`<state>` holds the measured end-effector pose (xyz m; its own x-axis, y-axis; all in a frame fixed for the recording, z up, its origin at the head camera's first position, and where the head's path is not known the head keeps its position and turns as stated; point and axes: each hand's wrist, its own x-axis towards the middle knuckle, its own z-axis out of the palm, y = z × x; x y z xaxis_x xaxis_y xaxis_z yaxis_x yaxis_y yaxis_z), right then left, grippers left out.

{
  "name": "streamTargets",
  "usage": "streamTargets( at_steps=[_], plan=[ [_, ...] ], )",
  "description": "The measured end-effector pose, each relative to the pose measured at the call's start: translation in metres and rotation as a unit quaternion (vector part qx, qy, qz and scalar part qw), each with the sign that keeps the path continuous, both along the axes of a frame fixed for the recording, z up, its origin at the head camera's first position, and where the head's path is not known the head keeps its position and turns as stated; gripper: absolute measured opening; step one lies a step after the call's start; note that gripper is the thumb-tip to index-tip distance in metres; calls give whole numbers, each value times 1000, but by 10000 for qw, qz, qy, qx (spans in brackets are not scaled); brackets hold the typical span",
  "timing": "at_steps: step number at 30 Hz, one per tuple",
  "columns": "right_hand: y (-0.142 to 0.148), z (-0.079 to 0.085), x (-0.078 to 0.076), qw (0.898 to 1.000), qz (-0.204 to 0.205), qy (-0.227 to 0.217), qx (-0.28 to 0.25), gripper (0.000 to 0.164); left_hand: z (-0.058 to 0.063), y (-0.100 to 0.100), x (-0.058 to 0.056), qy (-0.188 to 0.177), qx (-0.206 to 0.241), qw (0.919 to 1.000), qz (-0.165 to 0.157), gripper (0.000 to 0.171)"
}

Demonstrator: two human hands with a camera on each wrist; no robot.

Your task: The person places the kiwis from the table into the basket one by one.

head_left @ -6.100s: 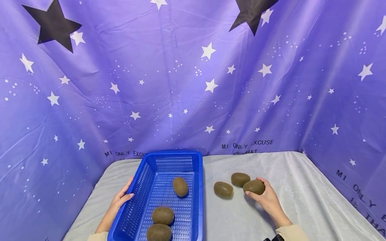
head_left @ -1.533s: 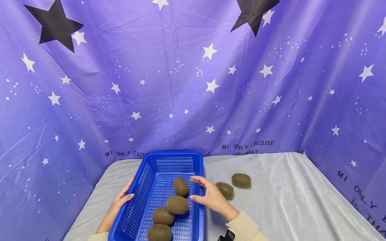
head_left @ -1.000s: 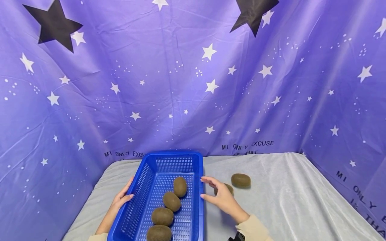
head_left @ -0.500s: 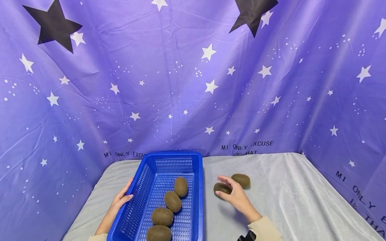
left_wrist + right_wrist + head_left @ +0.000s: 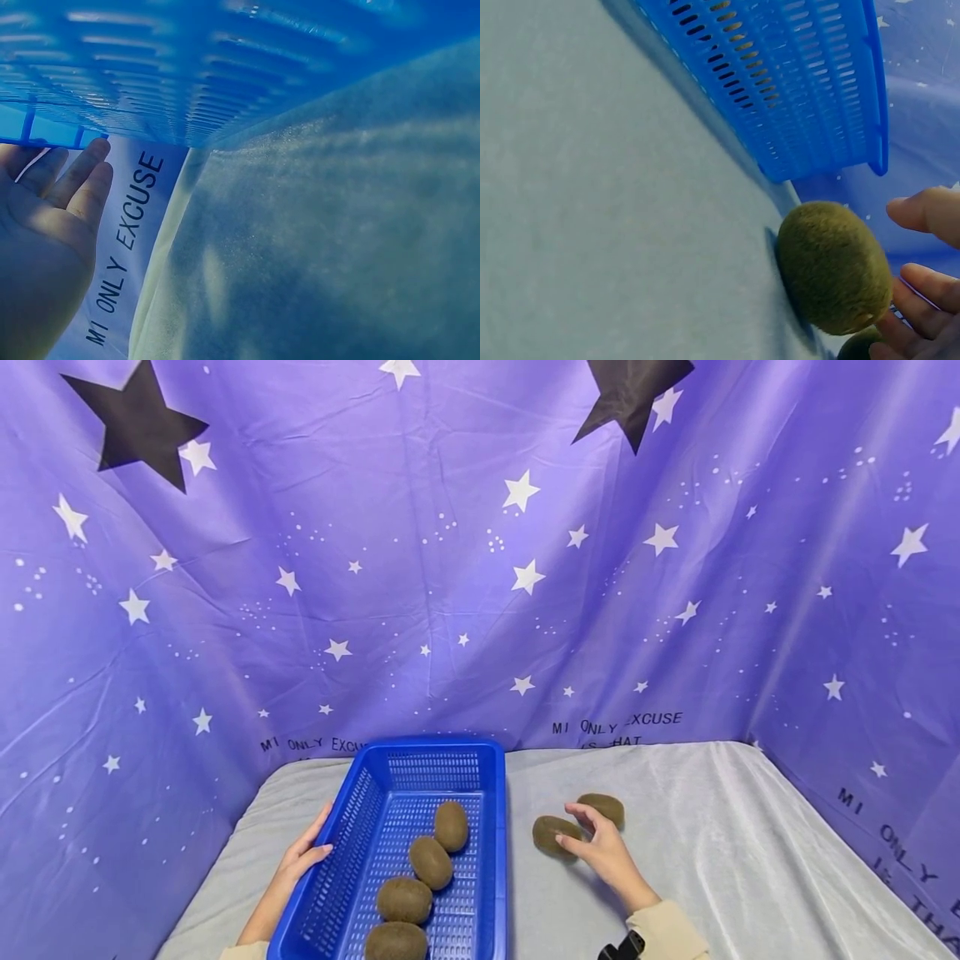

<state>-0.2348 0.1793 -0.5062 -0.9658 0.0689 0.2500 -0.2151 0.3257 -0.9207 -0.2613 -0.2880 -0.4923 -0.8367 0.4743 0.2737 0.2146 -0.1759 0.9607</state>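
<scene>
My left hand [image 5: 297, 858] holds the left rim of a blue perforated basket [image 5: 501, 860], its thumb at the rim and its fingers along the outside; the left wrist view shows the fingertips [image 5: 96, 150] just under the rim. Several brown kiwis lie in a slanting row in the basket, the farthest kiwi [image 5: 451, 826] near the right wall. On the cloth to the right, my right hand [image 5: 609, 852] is at a kiwi [image 5: 551, 835], thumb and fingers spread apart. In the right wrist view the thumb stands off this kiwi [image 5: 832, 270], while the fingers are close by its end.
Just behind the right hand lies another kiwi [image 5: 603, 810], partly hidden by the fingers. A light grey cloth [image 5: 720, 852] covers the table. Purple curtains [image 5: 420, 568] with stars hang at the back and both sides.
A kiwi that my right hand held on the right now lies in the basket. The right hand has come back over the cloth, shifting slightly right lately. The left hand has stayed put.
</scene>
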Motion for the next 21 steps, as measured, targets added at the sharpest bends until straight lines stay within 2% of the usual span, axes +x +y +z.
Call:
streamTargets(
  at_steps=[6,11,16,21],
  plan=[
    [0,-6,-1,9991,82,-338,-252,52,-4,0,-3,524,118,9985,-142,60],
    [1,-11,0,9977,149,-551,-363,53,-4,1,-4,582,82,9982,-84,60],
    [-2,-13,0,9973,89,-578,-454,52,-3,1,-3,324,28,9995,-47,61],
    [-4,-13,1,9974,32,-576,-439,50,-4,0,-2,331,41,9994,-76,61]
  ],
)
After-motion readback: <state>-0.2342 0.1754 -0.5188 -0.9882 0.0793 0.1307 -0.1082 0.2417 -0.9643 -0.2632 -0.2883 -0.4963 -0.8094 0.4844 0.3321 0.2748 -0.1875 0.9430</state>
